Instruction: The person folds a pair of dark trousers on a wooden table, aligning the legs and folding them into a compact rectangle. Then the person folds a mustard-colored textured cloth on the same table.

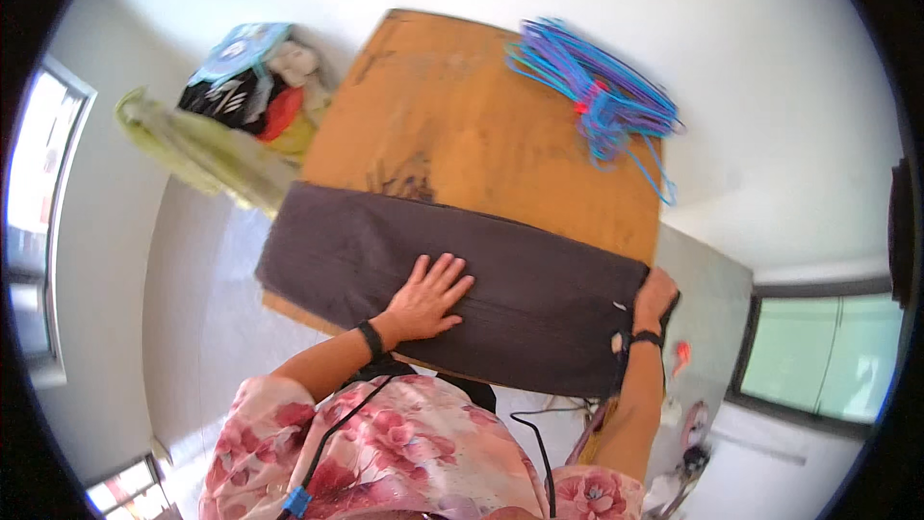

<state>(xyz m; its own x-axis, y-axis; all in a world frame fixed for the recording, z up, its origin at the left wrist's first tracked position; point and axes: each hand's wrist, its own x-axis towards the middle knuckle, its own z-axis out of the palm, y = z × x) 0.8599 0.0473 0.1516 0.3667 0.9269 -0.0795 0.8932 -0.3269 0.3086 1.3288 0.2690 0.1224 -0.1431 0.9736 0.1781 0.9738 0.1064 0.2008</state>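
Dark folded fabric, apparently a garment (520, 289), lies flat across the near part of a wooden table (476, 123). My left hand (426, 300) rests palm down on its middle, fingers apart, gripping nothing. At the right end, my right hand (655, 292) is closed around the fabric's upper corner by the table edge. A small pale tag or patch (617, 343) shows on the fabric near my right wrist. Each wrist wears a black band.
A bundle of blue and purple hangers (599, 87) with a red tie lies at the table's far right. Left of the table are piled bags and cloths (249, 79) and a yellow-green cloth (209, 152). A black cable (538, 433) hangs before my body, near the table's front edge.
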